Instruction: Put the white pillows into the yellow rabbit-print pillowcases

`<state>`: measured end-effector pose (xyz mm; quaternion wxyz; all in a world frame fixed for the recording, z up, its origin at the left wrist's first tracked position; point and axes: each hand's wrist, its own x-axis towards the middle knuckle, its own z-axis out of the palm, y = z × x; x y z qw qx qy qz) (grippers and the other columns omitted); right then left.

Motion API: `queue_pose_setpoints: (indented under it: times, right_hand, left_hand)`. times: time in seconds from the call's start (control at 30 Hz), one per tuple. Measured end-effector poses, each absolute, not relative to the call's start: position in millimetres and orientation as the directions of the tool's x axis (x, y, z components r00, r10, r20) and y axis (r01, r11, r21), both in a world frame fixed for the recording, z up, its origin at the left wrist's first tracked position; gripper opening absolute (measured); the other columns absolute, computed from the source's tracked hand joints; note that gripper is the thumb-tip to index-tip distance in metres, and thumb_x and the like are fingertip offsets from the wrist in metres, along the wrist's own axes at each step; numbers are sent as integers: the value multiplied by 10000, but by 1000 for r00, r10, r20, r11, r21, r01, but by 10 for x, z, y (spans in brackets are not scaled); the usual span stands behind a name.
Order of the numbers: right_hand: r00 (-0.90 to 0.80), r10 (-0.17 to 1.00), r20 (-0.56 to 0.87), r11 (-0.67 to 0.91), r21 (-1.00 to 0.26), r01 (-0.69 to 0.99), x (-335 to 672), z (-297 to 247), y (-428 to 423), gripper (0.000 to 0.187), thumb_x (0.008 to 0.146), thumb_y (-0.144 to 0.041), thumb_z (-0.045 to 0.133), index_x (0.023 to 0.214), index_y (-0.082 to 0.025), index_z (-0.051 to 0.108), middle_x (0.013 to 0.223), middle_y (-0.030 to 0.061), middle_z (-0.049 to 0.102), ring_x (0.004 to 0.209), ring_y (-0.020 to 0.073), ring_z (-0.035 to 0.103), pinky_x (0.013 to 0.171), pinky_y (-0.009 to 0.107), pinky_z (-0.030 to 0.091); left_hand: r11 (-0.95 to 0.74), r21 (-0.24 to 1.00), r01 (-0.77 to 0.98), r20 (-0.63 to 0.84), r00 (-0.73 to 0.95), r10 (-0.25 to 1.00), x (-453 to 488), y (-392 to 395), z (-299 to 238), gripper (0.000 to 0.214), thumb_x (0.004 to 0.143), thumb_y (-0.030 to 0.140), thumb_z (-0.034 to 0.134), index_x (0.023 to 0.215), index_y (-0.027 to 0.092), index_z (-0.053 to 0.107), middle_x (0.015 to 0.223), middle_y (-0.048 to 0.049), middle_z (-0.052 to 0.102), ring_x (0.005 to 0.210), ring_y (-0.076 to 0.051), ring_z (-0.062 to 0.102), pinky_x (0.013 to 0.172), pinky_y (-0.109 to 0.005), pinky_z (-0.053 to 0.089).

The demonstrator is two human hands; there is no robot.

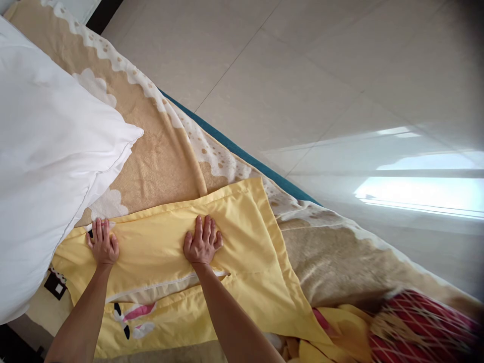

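Observation:
Both my hands lie flat on a yellow quilt (249, 237) spread over a bed. My left hand (102, 244) presses the quilt's folded top edge near a white pillow (45, 161), fingers stretched out. My right hand (202, 242) rests palm down further along the same fold, fingers apart. Neither hand holds anything. A cartoon print (130, 317) shows on the quilt between my forearms.
Under the quilt lies a tan blanket (162, 156) with white cloud shapes and a scalloped border. A teal bed edge (242, 154) runs along it. Beyond is a pale tiled floor (321, 75) with window glare. A red netted pattern (419, 327) sits at the lower right.

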<state>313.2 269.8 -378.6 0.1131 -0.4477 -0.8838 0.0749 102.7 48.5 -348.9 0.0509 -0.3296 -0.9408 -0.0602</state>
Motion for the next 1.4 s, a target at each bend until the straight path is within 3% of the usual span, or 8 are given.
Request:
queue_pose_setpoints:
  times: [0.37, 0.97, 1.13, 1.2, 1.27, 1.3, 1.33, 1.4]
  right_hand:
    - [-583, 789, 193, 612, -180, 770, 3092, -3747, 2713, 630, 953, -337, 408, 1540, -137, 296, 1484, 213, 459, 1384, 322, 414, 1085, 520, 289]
    - [-585, 778, 227, 626, -209, 751, 3129, -3743, 2739, 629, 954, -334, 429, 1543, -155, 298, 1495, 208, 450, 1388, 323, 419, 1085, 526, 301]
    - [-506, 840, 194, 542, -318, 778, 3089, -3629, 2697, 572, 957, -322, 438, 1510, -196, 374, 1503, 185, 451, 1392, 324, 426, 1112, 557, 288]
    - [-488, 853, 186, 518, -411, 750, 2912, -3494, 2465, 584, 969, -275, 419, 1541, -249, 303, 1529, 145, 428, 1411, 306, 406, 1132, 567, 266]
    - [-651, 743, 160, 627, -508, 591, 2635, -3345, 2132, 632, 976, -236, 384, 1572, -301, 182, 1537, 91, 428, 1424, 275, 391, 1148, 556, 264]
    - [-802, 590, 92, 698, -557, 450, 2482, -3288, 1973, 639, 977, -232, 377, 1574, -319, 166, 1544, 59, 422, 1436, 251, 373, 1154, 515, 286]
    - [-912, 395, 116, 768, -587, 258, 2340, -3255, 1852, 625, 970, -227, 381, 1569, -286, 213, 1527, 71, 448, 1426, 235, 391, 1151, 467, 310]
    - [-983, 116, 140, 799, -601, 9, 2155, -3268, 1813, 575, 968, -247, 412, 1535, -249, 320, 1514, 71, 466, 1421, 201, 394, 1156, 409, 315]
  left_hand:
    - [771, 77, 632, 142, -772, 619, 1026, 482, -3482, 592, 967, 373, 349, 1516, 153, 370, 1528, -193, 419, 1450, -290, 352, 1178, -492, 87]
    - [775, 107, 623, 121, -781, 612, 1031, 511, -3453, 590, 961, 374, 361, 1514, 168, 378, 1537, -185, 407, 1442, -299, 366, 1175, -499, 98]
    - [780, 89, 620, 116, -784, 610, 1041, 524, -3456, 598, 961, 385, 344, 1516, 163, 376, 1544, -179, 400, 1447, -296, 357, 1186, -484, 71]
    - [770, 71, 634, 136, -771, 622, 1044, 533, -3452, 600, 961, 377, 344, 1521, 161, 365, 1546, -174, 399, 1453, -291, 347, 1185, -479, 75]
    - [760, 55, 647, 150, -758, 634, 1046, 542, -3447, 604, 961, 370, 352, 1528, 162, 348, 1548, -172, 396, 1460, -287, 335, 1182, -479, 82]
    - [760, 49, 648, 159, -756, 635, 1048, 546, -3444, 602, 962, 366, 350, 1530, 165, 344, 1548, -171, 397, 1461, -285, 334, 1181, -479, 82]
    - [761, 48, 647, 163, -757, 633, 1049, 549, -3442, 600, 964, 365, 344, 1531, 166, 342, 1549, -171, 395, 1461, -285, 334, 1181, -480, 80]
    - [768, 54, 639, 154, -765, 626, 1053, 555, -3437, 598, 968, 372, 333, 1530, 170, 346, 1554, -169, 388, 1460, -286, 334, 1181, -480, 78]
